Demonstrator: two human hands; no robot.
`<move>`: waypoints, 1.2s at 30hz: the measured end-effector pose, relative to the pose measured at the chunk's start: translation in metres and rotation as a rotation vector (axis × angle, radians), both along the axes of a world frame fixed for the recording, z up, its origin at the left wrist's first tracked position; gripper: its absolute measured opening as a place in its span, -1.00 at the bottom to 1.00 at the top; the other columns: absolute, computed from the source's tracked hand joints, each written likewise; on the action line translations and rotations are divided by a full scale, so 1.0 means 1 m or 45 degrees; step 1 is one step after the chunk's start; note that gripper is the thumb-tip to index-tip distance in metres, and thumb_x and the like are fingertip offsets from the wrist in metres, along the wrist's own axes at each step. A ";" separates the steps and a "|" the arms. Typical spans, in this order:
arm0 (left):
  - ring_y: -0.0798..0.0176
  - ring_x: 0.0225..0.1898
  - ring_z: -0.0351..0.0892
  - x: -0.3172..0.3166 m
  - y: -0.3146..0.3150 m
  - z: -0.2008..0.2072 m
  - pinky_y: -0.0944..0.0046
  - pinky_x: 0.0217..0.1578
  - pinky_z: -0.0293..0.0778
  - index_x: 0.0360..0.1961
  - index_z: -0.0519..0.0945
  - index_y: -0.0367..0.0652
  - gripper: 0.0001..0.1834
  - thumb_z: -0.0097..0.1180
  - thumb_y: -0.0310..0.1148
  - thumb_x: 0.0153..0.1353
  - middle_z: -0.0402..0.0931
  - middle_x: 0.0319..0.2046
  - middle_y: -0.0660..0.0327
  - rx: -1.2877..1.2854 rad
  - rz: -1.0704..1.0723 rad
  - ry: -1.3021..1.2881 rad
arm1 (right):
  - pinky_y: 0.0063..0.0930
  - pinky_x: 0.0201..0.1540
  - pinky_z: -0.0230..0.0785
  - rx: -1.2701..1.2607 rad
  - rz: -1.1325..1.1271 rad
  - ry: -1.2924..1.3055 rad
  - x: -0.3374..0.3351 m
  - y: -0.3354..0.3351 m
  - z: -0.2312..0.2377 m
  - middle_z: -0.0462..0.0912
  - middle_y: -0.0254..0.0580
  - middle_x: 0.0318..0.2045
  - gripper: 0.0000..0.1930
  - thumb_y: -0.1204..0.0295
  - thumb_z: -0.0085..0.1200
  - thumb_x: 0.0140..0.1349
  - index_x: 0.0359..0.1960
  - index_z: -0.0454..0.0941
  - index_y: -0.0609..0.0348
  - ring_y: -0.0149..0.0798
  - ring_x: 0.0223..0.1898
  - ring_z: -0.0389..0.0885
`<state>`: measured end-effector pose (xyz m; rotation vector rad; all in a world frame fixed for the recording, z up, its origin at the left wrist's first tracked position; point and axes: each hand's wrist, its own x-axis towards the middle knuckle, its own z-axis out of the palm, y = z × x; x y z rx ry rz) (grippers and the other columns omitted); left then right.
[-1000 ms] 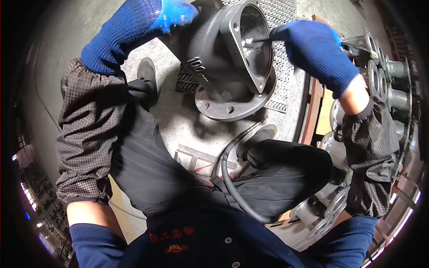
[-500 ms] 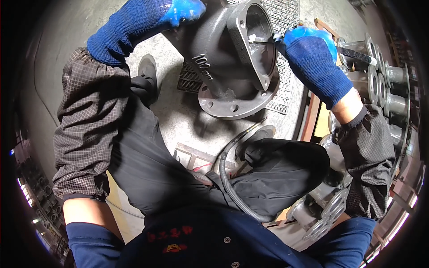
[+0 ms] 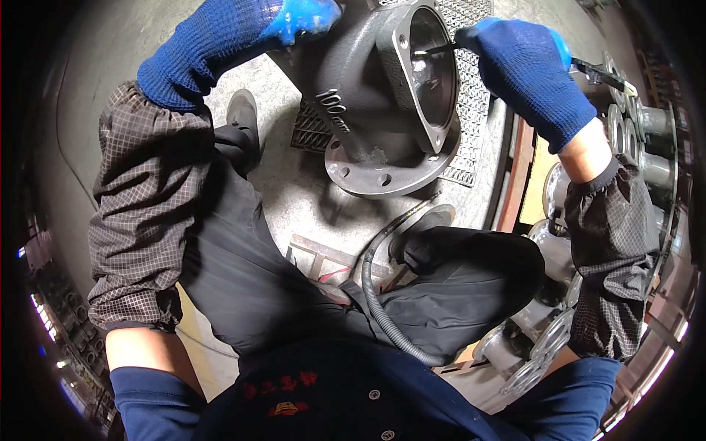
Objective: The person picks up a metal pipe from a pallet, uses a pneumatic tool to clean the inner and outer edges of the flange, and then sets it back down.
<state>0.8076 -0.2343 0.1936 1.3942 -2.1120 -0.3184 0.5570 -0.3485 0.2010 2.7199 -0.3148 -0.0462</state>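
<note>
A dark grey cast-metal valve body with raised marks on its side stands on a round bolt flange. Its wide side opening, framed by a flat rim with bolt holes, faces right. At the upper left, my gloved left hand grips the top of the casting; its fingertips are partly hidden. My gloved right hand is closed round a long, thin hand tool. The tool's dark shaft reaches into the side opening, while its back end sticks out beyond my fist to the right.
Metal grating lies under and behind the casting. Several flanged pipe pieces crowd the right side beside a reddish frame. A grey corrugated hose curves over the floor by my right leg. My shoe is left of the casting.
My right hand has shifted right and slightly back from the opening, drawing the tool partway out. The casting and my left hand stay nearly where they were.
</note>
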 end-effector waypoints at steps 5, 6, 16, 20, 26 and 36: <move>0.18 0.10 0.36 0.002 -0.008 -0.007 0.28 0.10 0.32 0.19 0.35 -0.10 -0.38 0.06 -0.43 0.00 0.35 0.14 0.07 -0.129 -0.030 -0.173 | -0.40 -0.50 0.47 0.015 -0.048 0.029 -0.013 -0.010 -0.002 0.56 -0.19 -0.57 -0.81 0.55 0.01 0.06 -0.29 0.59 0.02 -0.22 -0.55 0.58; 0.18 0.11 0.36 -0.003 -0.010 -0.005 0.27 0.10 0.32 0.19 0.35 -0.09 -0.38 0.06 -0.42 0.00 0.34 0.15 0.07 -0.343 -0.114 -0.349 | -0.39 -0.48 0.47 -0.051 -0.073 0.054 -0.012 -0.014 -0.003 0.57 -0.20 -0.56 -0.80 0.55 0.06 0.04 -0.28 0.60 0.00 -0.25 -0.53 0.59; 0.17 0.08 0.38 -0.009 0.002 0.006 0.26 0.09 0.32 0.19 0.35 -0.12 -0.35 0.07 -0.44 -0.04 0.34 0.14 0.06 -0.058 -0.002 -0.101 | -0.48 -0.52 0.44 0.076 -0.090 -0.015 -0.036 0.013 0.001 0.57 -0.34 -0.57 -0.72 0.53 -0.01 0.14 -0.20 0.63 -0.19 -0.31 -0.55 0.58; 0.17 0.08 0.38 -0.009 0.010 0.013 0.26 0.09 0.32 0.19 0.35 -0.12 -0.35 0.07 -0.44 -0.04 0.35 0.14 0.06 -0.036 0.018 -0.096 | -0.45 -0.56 0.41 -0.059 -0.161 0.120 -0.030 0.024 -0.012 0.53 -0.29 -0.58 -0.76 0.54 -0.01 0.12 -0.26 0.63 -0.11 -0.27 -0.56 0.58; 0.18 0.08 0.38 -0.008 0.015 0.014 0.27 0.08 0.32 0.19 0.35 -0.13 -0.35 0.08 -0.45 -0.05 0.35 0.13 0.06 -0.016 0.024 -0.046 | -0.37 -0.57 0.43 -0.120 -0.178 0.343 -0.033 0.031 -0.020 0.54 -0.22 -0.55 -0.86 0.55 0.01 0.09 -0.35 0.59 0.07 -0.25 -0.48 0.60; 0.18 0.07 0.39 -0.008 0.016 0.015 0.27 0.07 0.33 0.18 0.36 -0.13 -0.35 0.08 -0.47 -0.06 0.37 0.12 0.05 0.026 0.029 0.044 | -0.33 -0.45 0.48 0.128 -0.199 0.202 -0.015 0.021 0.005 0.55 -0.08 -0.60 -0.94 0.49 0.06 0.02 -0.54 0.56 0.17 -0.17 -0.51 0.62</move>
